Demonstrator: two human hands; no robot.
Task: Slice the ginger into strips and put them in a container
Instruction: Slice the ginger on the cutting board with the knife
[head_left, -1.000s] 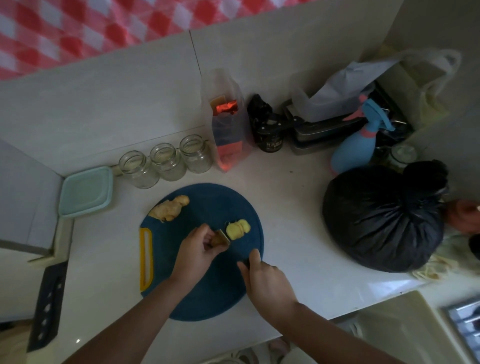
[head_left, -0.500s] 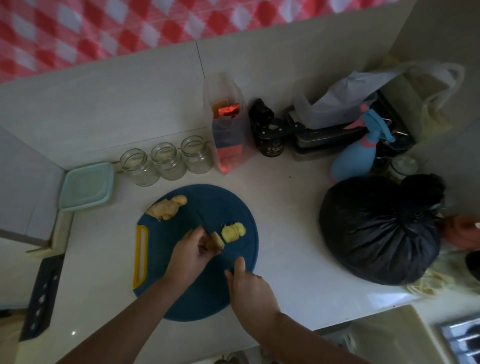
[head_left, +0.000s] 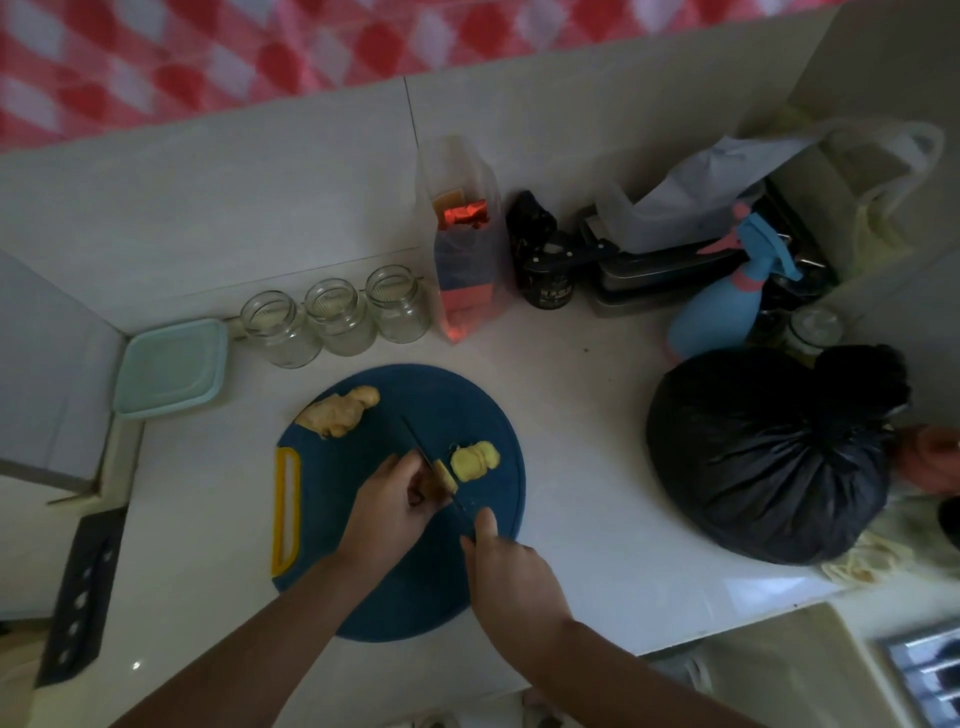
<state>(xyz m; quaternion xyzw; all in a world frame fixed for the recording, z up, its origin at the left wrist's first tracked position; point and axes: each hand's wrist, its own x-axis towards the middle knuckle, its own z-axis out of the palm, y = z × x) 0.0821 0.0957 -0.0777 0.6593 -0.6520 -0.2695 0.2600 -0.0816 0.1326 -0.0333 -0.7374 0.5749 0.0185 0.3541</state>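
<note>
A pale counter (head_left: 597, 426) carried everything. The largest thing on it, one knotted black bag (head_left: 769, 457), sat at 3 o'clock from the round blue cutting board (head_left: 457, 400), well apart from it. One lidded teal container (head_left: 171, 369) lay at the board's 10 o'clock, off the board, with three empty glass jars (head_left: 337, 317) in a row just beside it, between the board and the wall. One blue spray bottle (head_left: 727, 306) stood at 2 o'clock, behind the bag.

Both forearms came in from 6 o'clock. The right hand (head_left: 514, 577) was wrapped round the handle of one knife (head_left: 415, 441), one digit stretched along its top; the dark blade ran from 5 o'clock towards 11 o'clock, tip at 11. The left hand (head_left: 389, 504), fingers curled down, pinned a small ginger piece (head_left: 445, 475) against the blade's left side, its pale cut face lying along the blade.

Ginger lay in three places, all on the board: that held piece near the middle, a heap of cut slices (head_left: 474, 460) just beside the blade at 3 o'clock, and an uncut knob (head_left: 337, 413) at the board's 10 o'clock edge, long axis from 8 to 2 o'clock.
</note>
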